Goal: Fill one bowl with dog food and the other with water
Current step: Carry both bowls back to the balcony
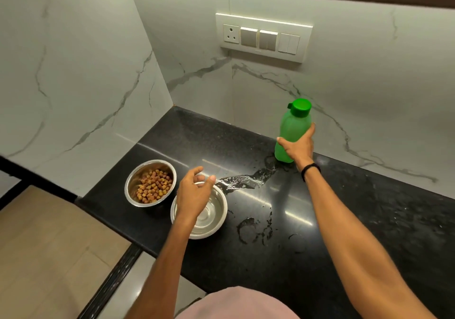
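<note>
Two steel bowls stand near the left end of the black counter. The far bowl point(131, 183) holds brown dog food kibble point(154, 186). The near bowl point(216, 217) holds clear water. My left hand point(194, 195) hovers over the water bowl's far rim with fingers loosely curled and apart, holding nothing. My right hand point(299, 147) grips a green plastic bottle point(293, 124) with its green cap on, standing upright on the counter by the back wall.
Spilled water point(246, 179) runs across the counter point(369, 220) from the bottle's base toward the water bowl, with more wet marks point(256, 230) to the right of that bowl. A switch panel point(263, 36) is on the marble back wall. The counter's left edge drops to a tiled floor.
</note>
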